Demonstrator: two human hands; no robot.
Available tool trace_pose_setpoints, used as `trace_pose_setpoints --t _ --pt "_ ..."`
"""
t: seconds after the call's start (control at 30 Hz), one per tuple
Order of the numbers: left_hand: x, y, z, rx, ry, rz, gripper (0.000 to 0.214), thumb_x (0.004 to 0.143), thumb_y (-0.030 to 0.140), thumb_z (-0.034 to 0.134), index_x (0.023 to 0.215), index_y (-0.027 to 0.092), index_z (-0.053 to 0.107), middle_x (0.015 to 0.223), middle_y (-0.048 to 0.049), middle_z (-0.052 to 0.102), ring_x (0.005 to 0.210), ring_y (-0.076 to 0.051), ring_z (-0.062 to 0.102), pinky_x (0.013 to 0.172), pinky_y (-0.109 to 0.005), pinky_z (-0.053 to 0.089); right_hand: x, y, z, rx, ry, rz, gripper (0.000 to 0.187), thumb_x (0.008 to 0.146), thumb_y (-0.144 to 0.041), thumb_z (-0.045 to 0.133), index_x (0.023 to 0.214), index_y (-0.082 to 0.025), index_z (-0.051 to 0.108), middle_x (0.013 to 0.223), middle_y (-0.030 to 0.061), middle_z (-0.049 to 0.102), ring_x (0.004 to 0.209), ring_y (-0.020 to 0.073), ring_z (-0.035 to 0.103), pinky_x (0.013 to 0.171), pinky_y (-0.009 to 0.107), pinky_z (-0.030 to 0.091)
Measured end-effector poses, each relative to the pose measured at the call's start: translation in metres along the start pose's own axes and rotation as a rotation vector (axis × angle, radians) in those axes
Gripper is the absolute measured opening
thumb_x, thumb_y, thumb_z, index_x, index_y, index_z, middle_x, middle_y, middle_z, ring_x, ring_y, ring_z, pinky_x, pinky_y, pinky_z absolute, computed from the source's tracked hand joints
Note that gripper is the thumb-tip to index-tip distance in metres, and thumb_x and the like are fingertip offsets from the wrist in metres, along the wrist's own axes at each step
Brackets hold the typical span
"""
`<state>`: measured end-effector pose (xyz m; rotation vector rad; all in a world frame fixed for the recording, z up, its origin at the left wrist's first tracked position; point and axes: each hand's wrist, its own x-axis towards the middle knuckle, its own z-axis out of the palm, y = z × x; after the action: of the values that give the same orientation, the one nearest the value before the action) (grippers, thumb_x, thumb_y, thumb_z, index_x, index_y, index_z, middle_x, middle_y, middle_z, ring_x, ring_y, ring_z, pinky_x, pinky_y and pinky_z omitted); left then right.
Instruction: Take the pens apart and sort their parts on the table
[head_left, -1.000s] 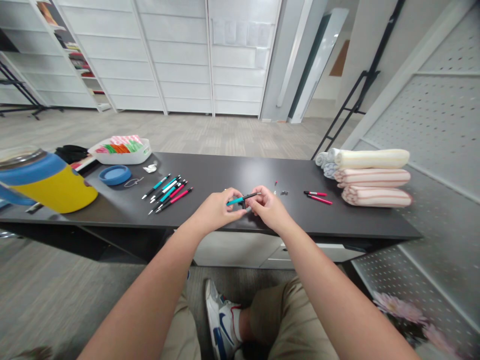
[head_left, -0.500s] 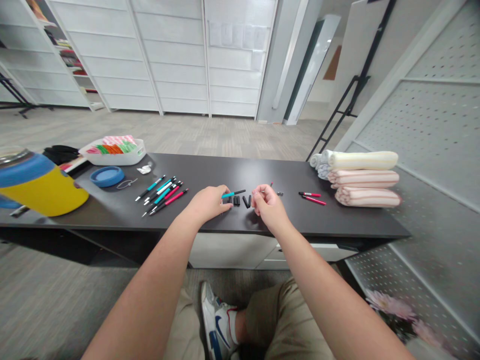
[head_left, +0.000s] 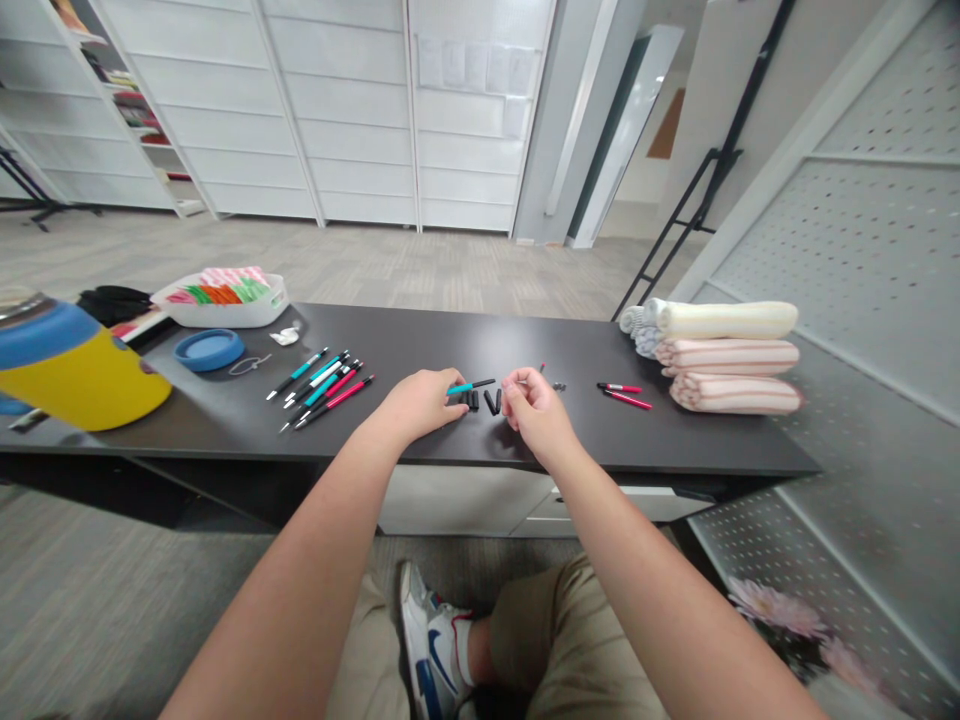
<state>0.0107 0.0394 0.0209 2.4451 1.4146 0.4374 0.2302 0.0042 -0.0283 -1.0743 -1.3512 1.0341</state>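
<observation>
My left hand (head_left: 426,402) is closed on a teal pen barrel (head_left: 460,388), whose dark end points right toward the other hand. Just right of it, my right hand (head_left: 528,398) is pinched, with the fingertips together; whatever is between them is too small to make out. On the dark tabletop between the hands lie several short black pen grips (head_left: 492,402), partly covered by the fingers. Beyond my right hand are a small metallic piece (head_left: 559,386) and a thin red bit (head_left: 542,367).
Several assembled pens (head_left: 324,388) lie to the left. Two red pen barrels (head_left: 627,399) lie to the right, near rolled towels (head_left: 731,355). Farther left are a blue lid (head_left: 209,350), a white basket (head_left: 225,308) and a yellow-and-blue jar (head_left: 82,370). The desk's front edge (head_left: 465,463) runs below my wrists.
The teal barrel in my left hand has shifted slightly right, toward my right hand. My right hand stays pinched in nearly the same spot. The view has moved a little.
</observation>
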Motion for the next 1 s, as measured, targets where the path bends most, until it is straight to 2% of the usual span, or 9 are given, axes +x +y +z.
trace_pose_setpoints --t 0.6,0.7,0.8,0.9,1.0 --pt "-0.003 -0.001 0.0 0.029 -0.014 0.004 0.037 0.089 0.048 0.072 0.12 0.027 0.07 0.094 -0.0036 0.078 0.083 -0.022 0.071 0.068 -0.028 0.045 0.0 0.002 0.001 -0.001 0.038 -0.01 0.034 0.095 -0.059 0.061 0.099 -0.026 0.052 0.065 -0.0064 0.056 0.047 0.0103 0.04 0.045 0.024 0.031" --pt "-0.006 0.0 -0.002 0.033 0.004 0.011 0.043 0.089 0.053 0.073 0.124 0.028 0.068 0.093 -0.0035 0.077 0.084 -0.023 0.072 0.069 -0.028 0.046 0.001 0.0 0.001 -0.077 0.076 0.005 0.04 0.094 -0.064 0.058 0.105 -0.026 0.054 0.068 -0.0047 0.059 0.048 0.0115 0.042 0.046 0.025 0.033" --pt "-0.013 0.003 -0.005 0.077 0.041 0.042 0.044 0.093 0.058 0.067 0.125 0.028 0.065 0.095 -0.0042 0.078 0.086 -0.024 0.073 0.071 -0.028 0.047 0.0 -0.005 0.002 -0.212 0.101 -0.017 0.045 0.095 -0.067 0.056 0.109 -0.025 0.058 0.071 -0.0022 0.063 0.054 0.0138 0.049 0.051 0.027 0.038" --pt "-0.02 0.009 -0.004 0.184 0.081 0.092 0.038 0.101 0.055 0.056 0.124 0.026 0.062 0.096 -0.0057 0.078 0.086 -0.025 0.074 0.073 -0.03 0.047 -0.002 -0.012 0.003 -0.352 0.045 -0.044 0.046 0.099 -0.067 0.049 0.091 -0.023 0.062 0.069 -0.001 0.062 0.06 0.015 0.053 0.058 0.028 0.039" --pt "-0.025 0.012 -0.002 0.275 0.091 0.117 0.035 0.106 0.051 0.048 0.124 0.024 0.06 0.096 -0.006 0.077 0.083 -0.025 0.074 0.071 -0.03 0.046 -0.004 -0.015 0.003 -0.438 -0.038 -0.087 0.055 0.104 -0.064 0.042 0.07 -0.022 0.054 0.061 -0.0021 0.053 0.06 0.0144 0.049 0.061 0.028 0.036"
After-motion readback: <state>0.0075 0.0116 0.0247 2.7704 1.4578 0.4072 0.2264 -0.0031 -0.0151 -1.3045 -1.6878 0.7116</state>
